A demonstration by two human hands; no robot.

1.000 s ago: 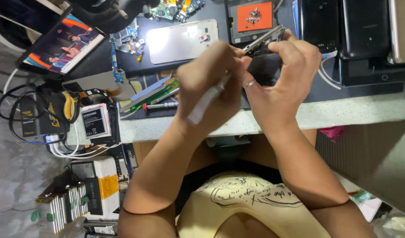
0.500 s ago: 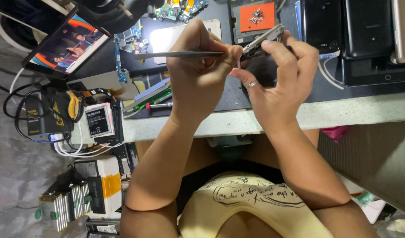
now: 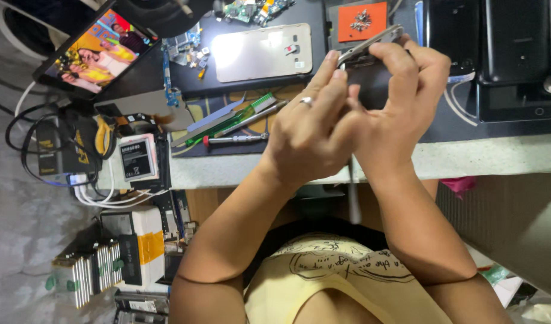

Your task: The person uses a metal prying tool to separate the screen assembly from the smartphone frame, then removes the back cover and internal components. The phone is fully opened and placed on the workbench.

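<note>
Dark phone frame [image 3: 371, 51] tilted, edge-up; thin tool [image 3: 353, 192] hanging down.

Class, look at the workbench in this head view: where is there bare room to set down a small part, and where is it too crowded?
Bare: the pale bench edge right of the right hand, below the black devices. Crowded: the dark mat around the gold phone cover, with the screwdriver, loose parts, and the left hand.

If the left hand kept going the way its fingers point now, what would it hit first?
The left hand points up-frame, fingertips on the edge of the phone frame held by the right hand. It meets that first; past it lies the gold back cover, though depth is unclear.
</note>
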